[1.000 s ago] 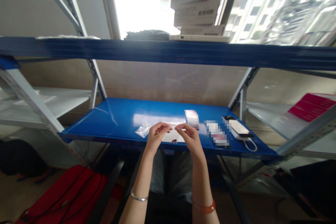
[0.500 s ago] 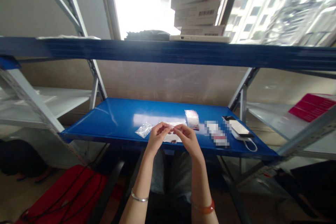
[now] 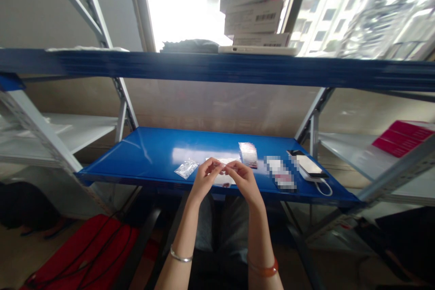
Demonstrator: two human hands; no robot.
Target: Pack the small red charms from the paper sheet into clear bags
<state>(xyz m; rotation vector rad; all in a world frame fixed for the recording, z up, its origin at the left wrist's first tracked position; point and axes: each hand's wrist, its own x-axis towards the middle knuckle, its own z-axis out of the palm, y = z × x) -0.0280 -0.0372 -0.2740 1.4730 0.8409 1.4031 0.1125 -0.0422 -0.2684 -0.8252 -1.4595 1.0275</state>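
Observation:
My left hand (image 3: 205,176) and my right hand (image 3: 243,176) meet over the near edge of the blue table. Thumbs and fingers of both are pinched close together on something small that I cannot make out. Beneath them lies a white sheet or packet (image 3: 224,180), partly covered by the fingers, with a dark mark near its lower edge. Left of my left hand is a crumpled clear plastic bag (image 3: 186,169). Just beyond my right hand, a row of overlapping small packets (image 3: 248,154) lies on the tabletop.
Farther right lie a pixelated item (image 3: 280,174) and a phone (image 3: 310,166) beside a white cable (image 3: 325,187). Above the blue table (image 3: 149,145), a blue shelf beam (image 3: 170,65) runs across, bearing stacked boxes (image 3: 253,18). Pink boxes (image 3: 403,138) sit on the right shelf.
Both hands stay almost in place, with only slight finger movement at the pinch. Objects on the table have not moved.

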